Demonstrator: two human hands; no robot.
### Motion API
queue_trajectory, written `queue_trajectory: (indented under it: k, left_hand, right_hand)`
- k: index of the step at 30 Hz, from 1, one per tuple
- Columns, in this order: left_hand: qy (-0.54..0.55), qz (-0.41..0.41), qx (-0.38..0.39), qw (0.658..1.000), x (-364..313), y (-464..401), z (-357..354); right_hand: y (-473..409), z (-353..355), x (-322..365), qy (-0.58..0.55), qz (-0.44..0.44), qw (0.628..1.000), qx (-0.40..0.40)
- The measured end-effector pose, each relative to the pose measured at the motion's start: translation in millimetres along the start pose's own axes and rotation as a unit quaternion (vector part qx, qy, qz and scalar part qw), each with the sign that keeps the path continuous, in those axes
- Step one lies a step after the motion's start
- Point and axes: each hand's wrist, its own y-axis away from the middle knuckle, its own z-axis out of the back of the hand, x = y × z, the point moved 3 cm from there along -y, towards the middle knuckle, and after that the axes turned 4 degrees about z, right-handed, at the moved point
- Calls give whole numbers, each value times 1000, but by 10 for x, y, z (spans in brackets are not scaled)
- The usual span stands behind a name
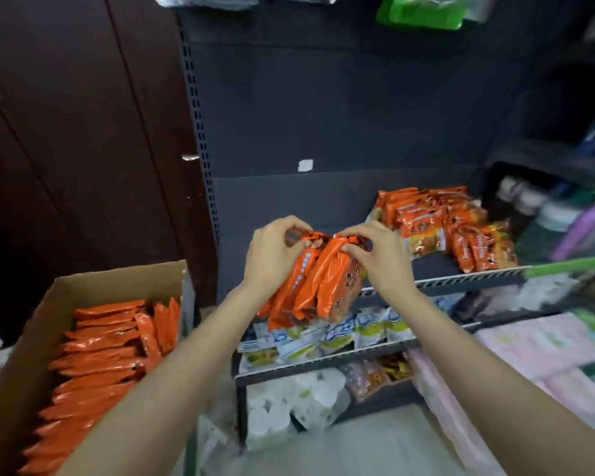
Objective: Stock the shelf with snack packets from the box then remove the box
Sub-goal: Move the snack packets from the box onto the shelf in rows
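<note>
Several orange snack packets (315,280) were held up in a bunch, in the air in front of the shelf's (437,266) left end. Their top edges were pinched by the curled fingers of the left hand (272,255) and the right hand (380,255). More orange packets (440,221) were piled at the right end of the shelf, against the back wall. Bare dark shelf was seen between that pile and the front rail, and at the left end. The box (93,341) was seen at the lower left, well apart from the shelf, filled with orange packets in rows.
</note>
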Motion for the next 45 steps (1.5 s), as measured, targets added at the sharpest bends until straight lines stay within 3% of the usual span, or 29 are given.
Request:
queue_trajectory:
  k: [10,23,30,37,40,45]
  left_hand:
    - [83,8,81,993,-599,-892,-1813]
    - [215,46,137,966,-563,-2081,-3653]
    - [244,56,104,962,-558,-2280,-3897]
    - [89,53,106,989,-611,-2199,-3860]
    - [3,109,124,986,-475,-2095,-3848]
    - [22,101,128,986,-404,-1996,-3870]
  right_hand:
    - [-446,841,-1689,59,-54,996,-25]
    - [-1229,989,-3344,161,-94,980,-64]
    - [-1287,901,-3768,136,-97,986,-15]
    - [-1325,891,-3911,87,-81,988,103]
    - [-1327,892,-3914,68,-63,986,140]
    - [-1292,867,-3922,16,-89,966,243]
